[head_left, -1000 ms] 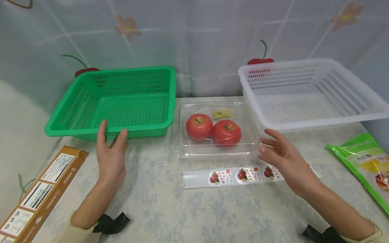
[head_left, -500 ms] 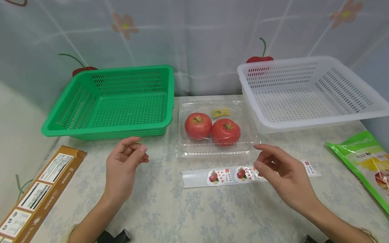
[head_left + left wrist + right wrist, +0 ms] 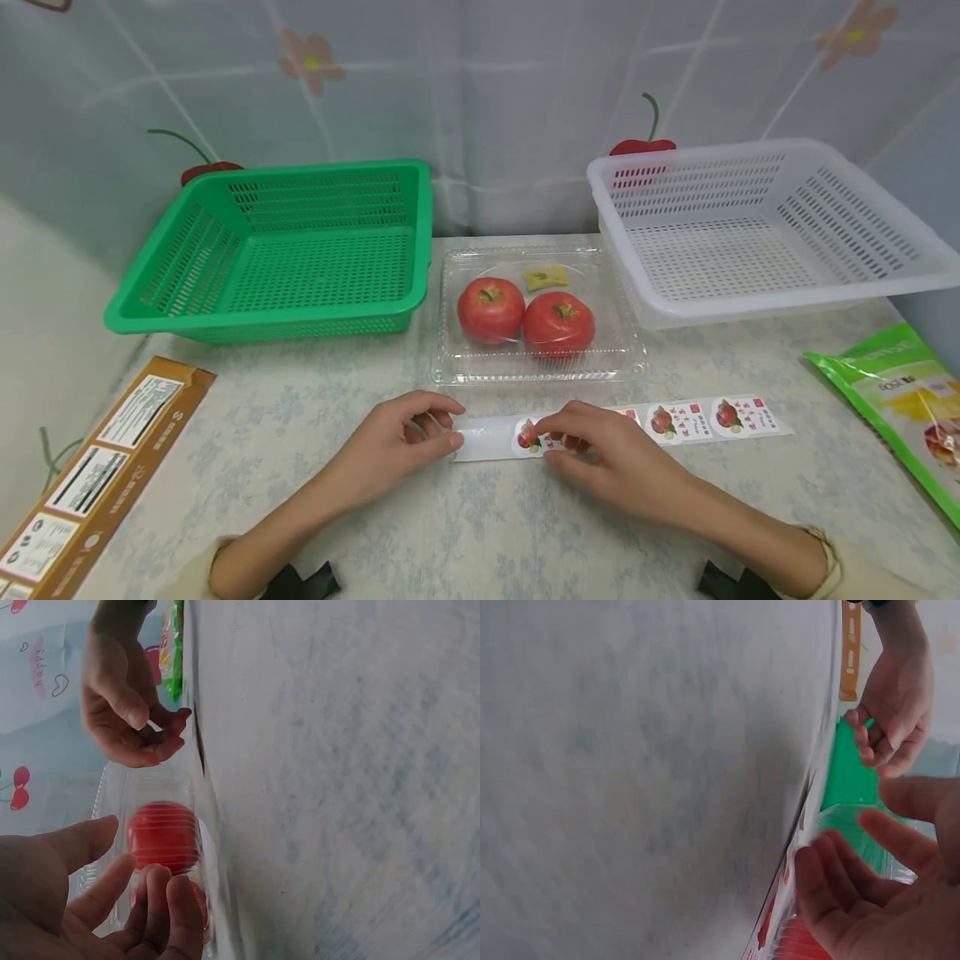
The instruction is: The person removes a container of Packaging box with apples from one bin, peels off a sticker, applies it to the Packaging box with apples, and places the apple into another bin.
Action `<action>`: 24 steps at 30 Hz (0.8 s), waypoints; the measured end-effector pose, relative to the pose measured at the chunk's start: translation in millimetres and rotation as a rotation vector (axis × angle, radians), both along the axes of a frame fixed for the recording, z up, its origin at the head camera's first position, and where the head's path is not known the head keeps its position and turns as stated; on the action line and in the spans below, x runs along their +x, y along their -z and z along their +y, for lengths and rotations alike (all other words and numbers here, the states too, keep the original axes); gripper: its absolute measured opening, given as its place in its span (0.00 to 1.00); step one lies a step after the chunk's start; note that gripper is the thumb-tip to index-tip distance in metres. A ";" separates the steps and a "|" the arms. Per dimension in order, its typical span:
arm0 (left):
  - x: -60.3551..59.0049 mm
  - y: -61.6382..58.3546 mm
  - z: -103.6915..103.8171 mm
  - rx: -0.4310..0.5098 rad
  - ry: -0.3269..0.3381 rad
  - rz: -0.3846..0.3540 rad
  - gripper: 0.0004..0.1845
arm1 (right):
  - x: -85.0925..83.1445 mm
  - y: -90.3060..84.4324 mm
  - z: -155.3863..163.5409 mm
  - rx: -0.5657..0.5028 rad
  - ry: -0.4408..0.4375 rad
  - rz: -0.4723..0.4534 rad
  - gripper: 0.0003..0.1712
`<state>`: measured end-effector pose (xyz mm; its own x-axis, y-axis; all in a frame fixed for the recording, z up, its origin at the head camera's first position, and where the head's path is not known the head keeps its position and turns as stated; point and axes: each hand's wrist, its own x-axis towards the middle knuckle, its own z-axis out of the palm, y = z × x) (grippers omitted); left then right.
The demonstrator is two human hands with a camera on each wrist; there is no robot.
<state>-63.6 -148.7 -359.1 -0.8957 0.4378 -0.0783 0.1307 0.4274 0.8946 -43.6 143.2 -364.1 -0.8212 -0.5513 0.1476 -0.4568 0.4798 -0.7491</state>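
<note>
A strip of round fruit stickers (image 3: 678, 421) on a white backing lies across the table. My left hand (image 3: 405, 437) is at its left end, fingers loosely bent, thumb and forefinger apart. Over the stickers near that end hovers my right hand (image 3: 615, 454), its fingers bent and nothing visibly pinched. The left wrist view shows a gap between the left thumb (image 3: 86, 840) and fingers. In the right wrist view the right hand (image 3: 885, 892) is likewise spread. Behind the strip sits a lidded clear plastic box (image 3: 480, 368) containing two red round fruits (image 3: 491, 311) and a small yellow packet (image 3: 546, 278).
A green basket (image 3: 262, 325) stands at the back left and a white basket (image 3: 787, 298) at the back right. A long brown carton (image 3: 112, 475) lies along the left side. On the right is a green plastic bag (image 3: 900, 400). A patterned curtain (image 3: 517, 125) hangs behind.
My left hand has moved from beside the green basket rightward and nearer to the strip's left end. My right hand has moved left along the strip, away from the box's right corner.
</note>
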 end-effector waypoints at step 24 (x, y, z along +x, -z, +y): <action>-12.7 15.2 20.9 -0.241 0.201 0.165 0.18 | -31.2 7.9 -12.8 0.231 -0.145 -0.054 0.14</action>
<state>-76.4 -127.8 -374.3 -0.8028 0.5930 -0.0623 0.3679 0.5749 0.7309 -74.8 130.4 -372.0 -0.7347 -0.6774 -0.0374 -0.4956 0.5736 -0.6523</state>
